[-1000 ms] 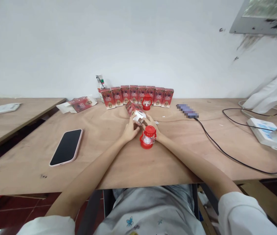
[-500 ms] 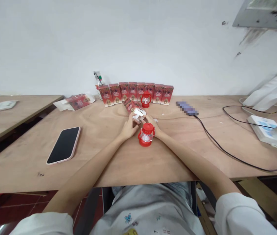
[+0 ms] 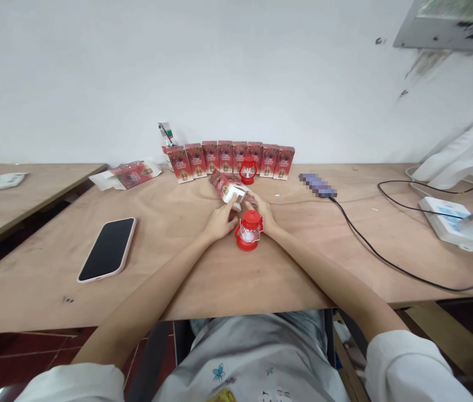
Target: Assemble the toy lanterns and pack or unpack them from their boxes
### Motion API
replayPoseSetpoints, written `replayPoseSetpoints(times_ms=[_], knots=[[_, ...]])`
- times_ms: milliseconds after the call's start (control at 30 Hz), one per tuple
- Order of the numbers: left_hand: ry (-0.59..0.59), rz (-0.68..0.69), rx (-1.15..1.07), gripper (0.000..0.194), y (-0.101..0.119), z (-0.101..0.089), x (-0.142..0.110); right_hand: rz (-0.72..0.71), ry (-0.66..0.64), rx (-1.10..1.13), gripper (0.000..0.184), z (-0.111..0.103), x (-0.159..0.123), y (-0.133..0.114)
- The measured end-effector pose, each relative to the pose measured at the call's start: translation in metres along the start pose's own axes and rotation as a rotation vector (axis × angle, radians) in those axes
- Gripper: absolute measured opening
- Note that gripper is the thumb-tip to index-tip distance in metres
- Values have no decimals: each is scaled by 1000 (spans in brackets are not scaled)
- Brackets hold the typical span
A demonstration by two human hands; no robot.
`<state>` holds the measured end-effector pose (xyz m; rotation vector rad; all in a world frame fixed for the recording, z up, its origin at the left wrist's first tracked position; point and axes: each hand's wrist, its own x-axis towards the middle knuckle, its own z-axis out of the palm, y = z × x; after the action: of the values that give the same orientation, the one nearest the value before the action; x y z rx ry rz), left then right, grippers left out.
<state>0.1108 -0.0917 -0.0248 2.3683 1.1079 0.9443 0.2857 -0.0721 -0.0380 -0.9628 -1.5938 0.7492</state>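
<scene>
Between my hands, a red cardboard box lies tilted on the table, its white flap end turned toward me. My left hand grips the near left side of that end, with fingers on the white flaps. From the right, my right hand closes around the same end; some of its fingers are hidden behind a small red lantern. This lantern stands upright just in front of my hands, with a wire handle and clear middle. Farther back, a second red lantern stands upright.
Several red boxes stand in a row near the wall. A flattened red carton and a phone lie at left. On the right are another phone with a black cable and a power strip.
The white flaps at the near end of the box have been folded in, and my right hand has shifted slightly around it. The lanterns stay in place; the view has tilted a little.
</scene>
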Motion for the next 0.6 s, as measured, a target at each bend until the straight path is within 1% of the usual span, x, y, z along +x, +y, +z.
replayPoseSetpoints(times_ms=[167, 300, 367, 467, 600], knots=[[-29, -6, 4, 83, 1, -1, -1, -29, -34, -46, 38, -1, -1, -5], [-49, -26, 53, 84, 1, -1, -1, 12, -18, -81, 31, 0, -3, -12], [-38, -31, 94, 84, 0, 0, 0, 28, -8, -102, 26, 0, -4, -14], [-10, -3, 126, 86, -2, 1, 1, 37, -13, -96, 19, 0, -4, -16], [5, 52, 142, 88, -3, 2, 1, 29, -5, -32, 15, 0, -2, -15]])
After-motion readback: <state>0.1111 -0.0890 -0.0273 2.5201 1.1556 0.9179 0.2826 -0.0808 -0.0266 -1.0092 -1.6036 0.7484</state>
